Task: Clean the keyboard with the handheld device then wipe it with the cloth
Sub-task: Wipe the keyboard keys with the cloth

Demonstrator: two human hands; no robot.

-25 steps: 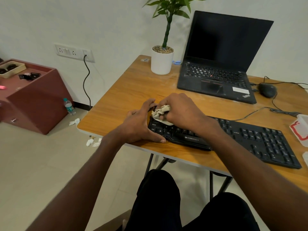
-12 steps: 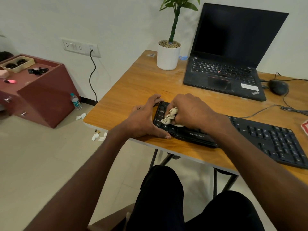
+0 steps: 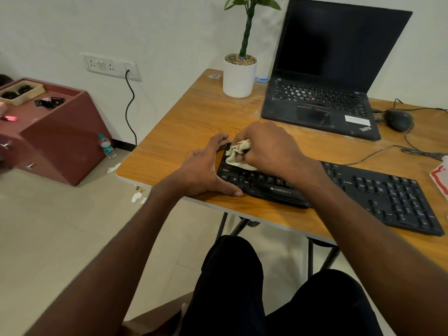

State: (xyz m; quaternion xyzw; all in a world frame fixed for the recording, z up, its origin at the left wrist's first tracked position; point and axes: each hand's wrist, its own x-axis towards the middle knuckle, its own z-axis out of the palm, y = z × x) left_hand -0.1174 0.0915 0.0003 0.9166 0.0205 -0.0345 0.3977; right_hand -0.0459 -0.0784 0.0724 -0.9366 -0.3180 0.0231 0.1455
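Your right hand (image 3: pixel 268 147) is bunched around the cloth (image 3: pixel 238 154), fingers curled over it, pressing it onto the upper left keys of the keyboard (image 3: pixel 363 192). Your left hand (image 3: pixel 206 172) clamps the keyboard's left end, with fingers curled over the far corner and the thumb lying along the near edge. The keyboard lies slanted across the front of the worktop (image 3: pixel 189 122), its near left corner close to the edge.

Judging by the cloth on the keys, you are in the wiping step. The risk I see is the board sliding toward that front edge if you ease the left grip while scrubbing hard; the worktop looks smooth and glossy, so little would hold it. A loose fold of the cloth could also snag under a keycap and lever it up. The keyboard's cable (image 3: pixel 378 151) trails toward the mouse (image 3: pixel 398 120); a sharp shove could drag it.

The cloth is pale, soft and crumpled. The keys are matte black plastic with low, squarish caps.
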